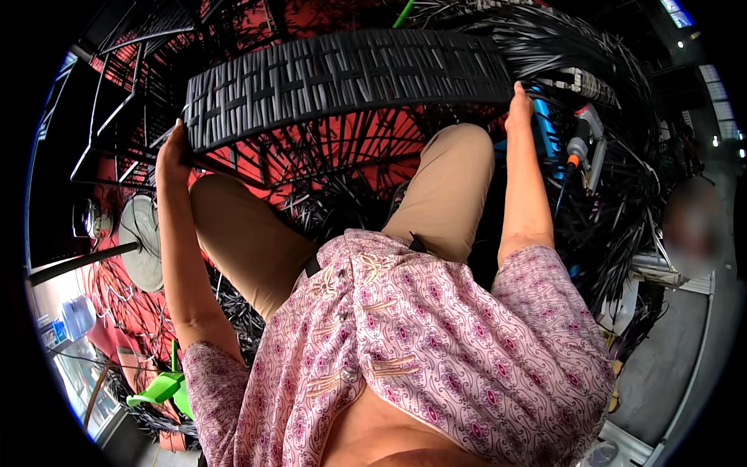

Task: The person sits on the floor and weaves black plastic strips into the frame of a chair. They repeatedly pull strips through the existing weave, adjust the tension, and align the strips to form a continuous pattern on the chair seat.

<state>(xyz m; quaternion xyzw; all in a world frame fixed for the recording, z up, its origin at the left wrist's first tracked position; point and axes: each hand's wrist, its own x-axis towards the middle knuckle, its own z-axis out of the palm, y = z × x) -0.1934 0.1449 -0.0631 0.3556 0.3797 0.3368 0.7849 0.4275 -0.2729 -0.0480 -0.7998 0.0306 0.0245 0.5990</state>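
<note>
Both of your hands are on the dark woven panel (342, 74), which arches across from 10 to 1 o'clock above your knees, its ribbed face turned toward you. Your left hand (173, 152), at 10 o'clock, is clamped on the panel's lower left corner, with most of its fingers hidden. Your right hand (519, 109), between 1 and 2 o'clock, grips the opposite end, its thumb upright along the edge; you cannot see its fingers from here. Your hands are well apart, with the panel spanning between them.

Below the panel, black strips fan out over a red floor covering (109, 194). More loose strips (560, 43) bunch at 1 o'clock, just beyond your right hand. At 2 o'clock, near that hand, you have a blue object (545, 128) and a grey tool with an orange part (577, 140). A thin dark frame (91, 148) stands at 10 o'clock, beyond your left hand. A round grey disc (142, 243) lies at 9 o'clock, and a bright green plastic piece (159, 387) sits at 8.
</note>
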